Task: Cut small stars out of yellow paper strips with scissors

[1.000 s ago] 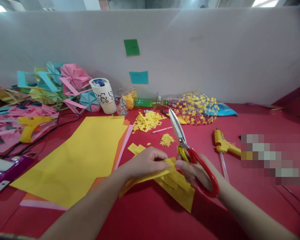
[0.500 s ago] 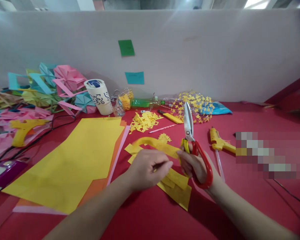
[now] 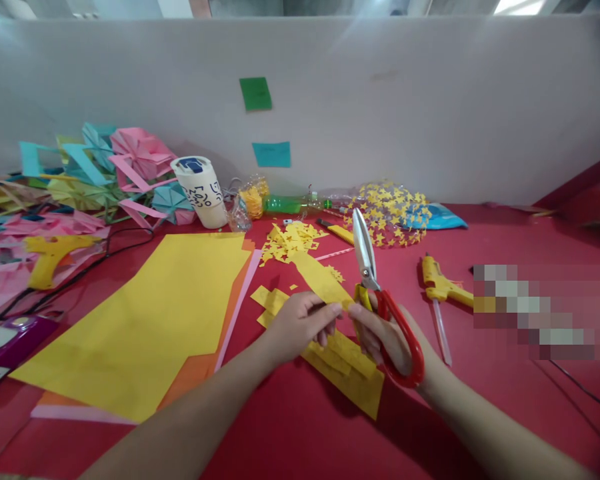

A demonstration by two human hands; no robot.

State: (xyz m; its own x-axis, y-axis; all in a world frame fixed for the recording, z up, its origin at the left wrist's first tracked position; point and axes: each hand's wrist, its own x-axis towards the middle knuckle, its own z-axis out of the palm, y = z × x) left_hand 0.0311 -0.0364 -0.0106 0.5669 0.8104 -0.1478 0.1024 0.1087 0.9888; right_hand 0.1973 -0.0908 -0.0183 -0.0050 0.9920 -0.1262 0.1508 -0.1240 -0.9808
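My right hand [image 3: 387, 337] is closed around red-handled scissors [image 3: 366, 257], blades pointing up. Between its thumb and fingers it also pinches the near end of a yellow paper strip [image 3: 323, 277]. The strip slants away to the upper left. Fingers pressed together, my left hand [image 3: 300, 327] meets the strip's edge beside the right fingertips. Beneath the hands lie several yellow paper pieces [image 3: 365, 393], partly covered. Just beyond the strip are a small pile of cut stars [image 3: 335, 273] and a heap of yellow star scraps [image 3: 287, 240].
Yellow sheets [image 3: 170, 300] lie over orange and pink ones at left. A yellow glue gun [image 3: 435, 280] rests at right, another glue gun [image 3: 45, 257] at far left. A white tumbler [image 3: 203, 193], green bottle [image 3: 283, 204] and star-covered clear plastic [image 3: 390, 210] stand along the partition.
The strip has swung from a curved, leftward position to a straighter one pointing up and away. My left hand has shifted right, its fingertips now close to my right hand. The scissors moved slightly left.
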